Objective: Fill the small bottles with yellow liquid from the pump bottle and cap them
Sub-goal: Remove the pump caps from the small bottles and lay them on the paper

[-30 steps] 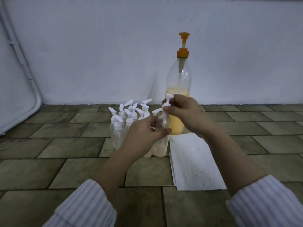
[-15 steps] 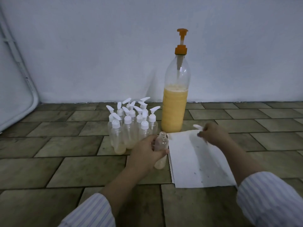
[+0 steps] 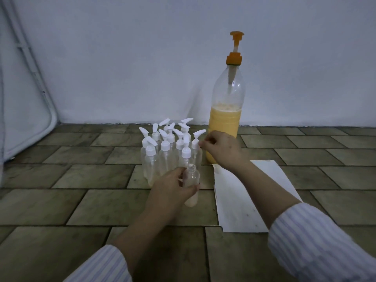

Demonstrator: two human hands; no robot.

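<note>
My left hand (image 3: 173, 189) grips a small clear bottle (image 3: 192, 177) with no cap, a little pale liquid in its bottom, held upright over the tiled floor. Just behind it stands a cluster of small bottles with white pump caps (image 3: 165, 155). My right hand (image 3: 221, 149) hovers with curled fingers, its fingertips at the neck of the rightmost capped bottle (image 3: 196, 148); whether it grips anything is unclear. The tall pump bottle (image 3: 225, 127), with an orange pump head (image 3: 236, 45), stands behind my right hand, about half full of yellow liquid.
A white sheet of paper (image 3: 240, 200) lies on the floor under my right forearm. The white wall runs right behind the bottles. A white rounded frame (image 3: 30, 98) leans at the far left. Brown tiles (image 3: 81, 180) spread to the left and front.
My right hand unscrewed the white pump cap from the held bottle, lowered it to the paper, then rose left to the capped bottles. My left hand brought the open bottle lower.
</note>
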